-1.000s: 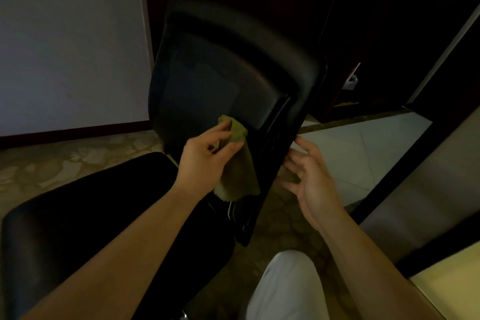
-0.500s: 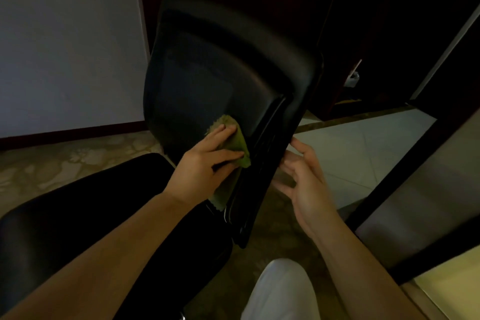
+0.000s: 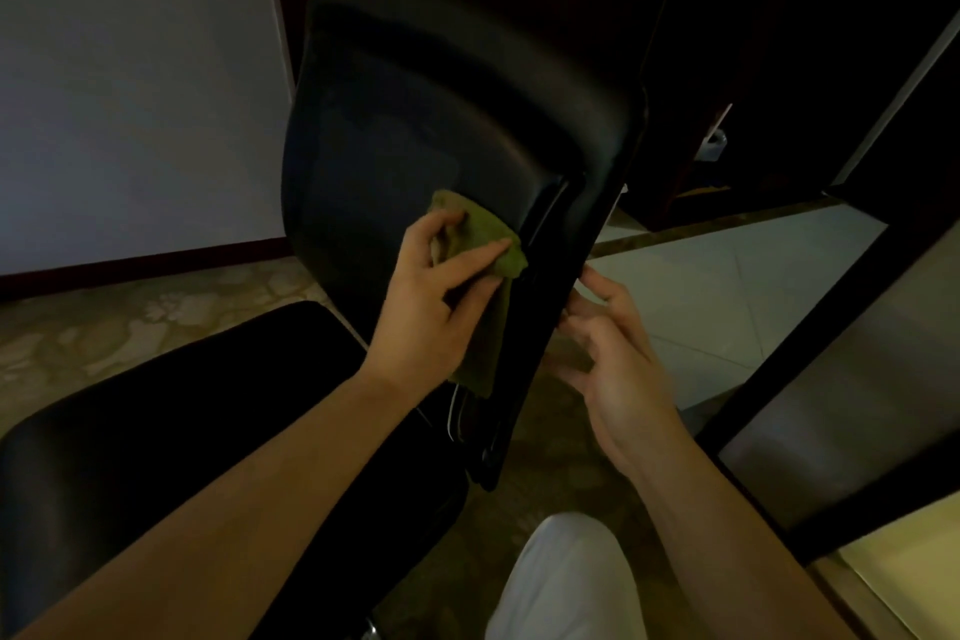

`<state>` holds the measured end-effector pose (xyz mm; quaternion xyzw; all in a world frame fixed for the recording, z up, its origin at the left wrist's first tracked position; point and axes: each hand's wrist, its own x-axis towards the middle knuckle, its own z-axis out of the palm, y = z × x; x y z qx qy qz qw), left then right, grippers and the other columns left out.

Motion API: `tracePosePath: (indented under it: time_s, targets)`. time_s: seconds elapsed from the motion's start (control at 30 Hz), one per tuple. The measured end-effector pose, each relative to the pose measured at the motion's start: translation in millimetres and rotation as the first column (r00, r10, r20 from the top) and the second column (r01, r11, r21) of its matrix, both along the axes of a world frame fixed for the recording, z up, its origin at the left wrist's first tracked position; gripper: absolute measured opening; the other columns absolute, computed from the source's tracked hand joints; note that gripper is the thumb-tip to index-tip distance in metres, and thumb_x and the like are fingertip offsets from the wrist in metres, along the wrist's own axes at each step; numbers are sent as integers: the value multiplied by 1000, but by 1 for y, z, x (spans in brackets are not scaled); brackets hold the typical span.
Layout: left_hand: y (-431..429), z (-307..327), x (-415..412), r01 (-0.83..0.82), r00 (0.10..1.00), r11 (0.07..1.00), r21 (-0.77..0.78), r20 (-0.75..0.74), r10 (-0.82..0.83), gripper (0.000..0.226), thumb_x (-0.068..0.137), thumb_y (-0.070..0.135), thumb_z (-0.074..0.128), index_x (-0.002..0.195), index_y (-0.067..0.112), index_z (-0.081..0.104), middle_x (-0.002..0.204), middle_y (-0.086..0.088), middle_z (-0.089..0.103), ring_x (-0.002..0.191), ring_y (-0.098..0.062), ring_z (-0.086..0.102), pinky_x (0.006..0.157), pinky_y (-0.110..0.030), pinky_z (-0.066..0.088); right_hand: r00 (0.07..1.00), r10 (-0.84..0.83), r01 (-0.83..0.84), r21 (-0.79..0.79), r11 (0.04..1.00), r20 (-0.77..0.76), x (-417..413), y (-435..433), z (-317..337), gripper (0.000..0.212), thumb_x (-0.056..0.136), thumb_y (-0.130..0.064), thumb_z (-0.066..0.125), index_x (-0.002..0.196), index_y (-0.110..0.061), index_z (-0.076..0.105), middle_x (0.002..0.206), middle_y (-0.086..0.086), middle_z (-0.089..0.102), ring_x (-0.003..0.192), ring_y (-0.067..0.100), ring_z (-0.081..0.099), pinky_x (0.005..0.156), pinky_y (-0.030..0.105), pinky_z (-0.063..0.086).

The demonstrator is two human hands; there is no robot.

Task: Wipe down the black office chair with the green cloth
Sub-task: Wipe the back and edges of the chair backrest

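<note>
The black office chair's backrest (image 3: 415,120) stands in the middle of the view, its seat (image 3: 182,431) at the lower left. My left hand (image 3: 431,307) holds the green cloth (image 3: 488,244) between thumb and fingers and presses it against the backrest's lower right part, beside the inner frame edge. The cloth's lower end hangs down below my palm. My right hand (image 3: 618,359) is just right of the backrest's outer edge, fingers loosely bent, their tips touching or almost touching that edge.
A pale wall with a dark skirting board (image 3: 130,270) lies at the left. Dark furniture (image 3: 779,42) stands behind the chair at the right. A metal-faced panel (image 3: 857,353) rises at the right, close to my right arm. My white-clad knee (image 3: 566,582) is below.
My left hand slid the cloth right along the lower backrest to the inner frame edge. My right hand came closer to the backrest's outer edge.
</note>
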<state>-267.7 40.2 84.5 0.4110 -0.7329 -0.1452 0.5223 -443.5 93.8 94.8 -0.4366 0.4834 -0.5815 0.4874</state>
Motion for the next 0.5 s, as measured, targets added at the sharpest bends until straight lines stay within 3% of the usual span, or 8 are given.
tracePosePath:
  time_s: [0.1, 0.17, 0.23, 0.37, 0.5]
  targets:
    - [3, -5, 4, 21, 999, 1000, -18, 28, -21, 51, 95, 15, 67, 137, 39, 51, 144, 11, 36, 138, -5, 37, 117, -16, 30, 1000, -10, 10, -1, 1000, -7, 2, 0, -1, 44, 102, -7, 45, 135, -33, 56, 124, -12, 70, 114, 9, 66, 103, 54, 51]
    - [3, -4, 6, 45, 999, 999, 26, -23, -44, 54, 92, 18, 71, 134, 40, 46, 139, 14, 43, 135, -2, 42, 116, -25, 37, 1000, -9, 9, -7, 1000, -19, 3, 1, -1, 45, 102, -6, 44, 136, -32, 54, 125, -12, 70, 115, 8, 66, 104, 54, 50]
    - [5, -3, 9, 99, 995, 994, 47, -17, -98, 49, 91, 24, 71, 127, 40, 42, 145, 12, 43, 143, -6, 39, 119, -27, 34, 1000, -9, 9, -15, 1000, -28, 3, 2, -1, 45, 102, -6, 43, 137, -32, 53, 125, -12, 70, 114, 6, 66, 104, 53, 50]
    - [-1, -12, 24, 148, 954, 989, 10, 262, -146, 48, 95, 21, 63, 138, 34, 48, 164, 8, 20, 157, -15, 9, 122, -17, 12, 1000, -4, 4, -17, 1000, -29, 4, 2, 1, 45, 102, -6, 43, 136, -34, 53, 125, -11, 70, 112, 4, 67, 101, 47, 52]
    - [-13, -22, 29, 124, 936, 983, -132, 345, -72, 45, 98, 20, 61, 142, 24, 55, 165, -2, 23, 157, -23, 14, 125, -27, 15, 999, -20, 19, -12, 1000, -33, 4, -1, 1, 45, 101, -6, 43, 133, -36, 54, 125, -8, 70, 112, 4, 66, 99, 44, 52]
